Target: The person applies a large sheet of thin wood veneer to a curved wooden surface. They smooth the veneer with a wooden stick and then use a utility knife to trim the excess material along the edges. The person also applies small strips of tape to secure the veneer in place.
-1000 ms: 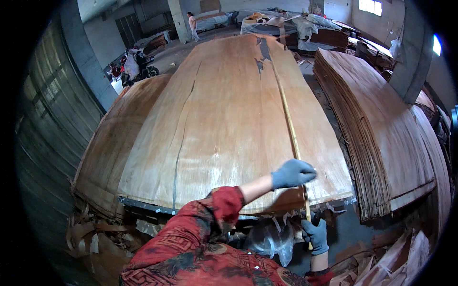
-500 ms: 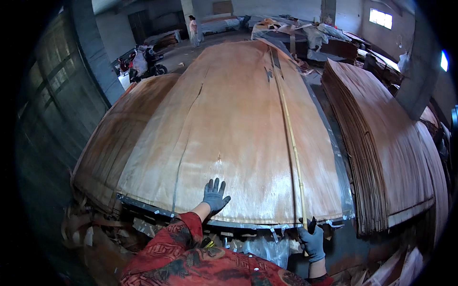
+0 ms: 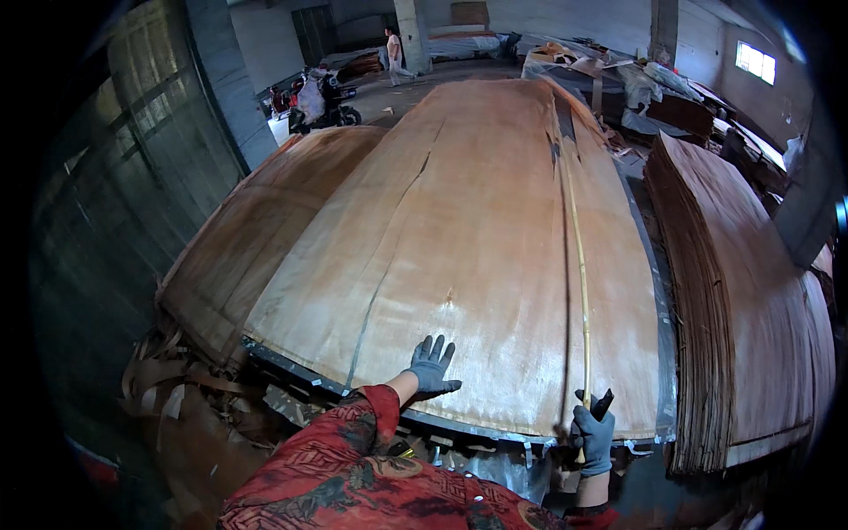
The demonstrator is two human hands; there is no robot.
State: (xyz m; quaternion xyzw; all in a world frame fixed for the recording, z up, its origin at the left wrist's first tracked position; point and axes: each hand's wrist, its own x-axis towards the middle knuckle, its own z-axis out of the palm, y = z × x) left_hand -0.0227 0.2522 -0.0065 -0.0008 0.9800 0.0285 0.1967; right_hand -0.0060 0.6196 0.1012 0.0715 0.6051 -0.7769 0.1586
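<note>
A broad, pale reddish-brown wood veneer sheet (image 3: 477, 238) lies over the table in front of me, with a long dark split left of its middle. My left hand (image 3: 431, 367), in a grey glove, rests flat near its front edge with fingers spread. A thin bamboo pole (image 3: 582, 291) runs lengthwise over the right part of the sheet. Around its near end, my gloved right hand (image 3: 594, 437) is closed at the sheet's front edge. A short black object (image 3: 602, 405) sticks up from that hand; its kind is unclear.
Stacked veneer stands right (image 3: 751, 291), and a lower veneer pile (image 3: 256, 238) lies left. Veneer scraps (image 3: 168, 389) litter the lower left. Farther back are a motorbike (image 3: 322, 102), a person (image 3: 394, 57), a pillar (image 3: 412, 35) and plastic-covered piles (image 3: 649, 93).
The whole view has shifted, so the scene sits farther right and lower. My right hand has moved forward with the pole to the sheet's edge. The left hand stays flat. The distant person has moved left.
</note>
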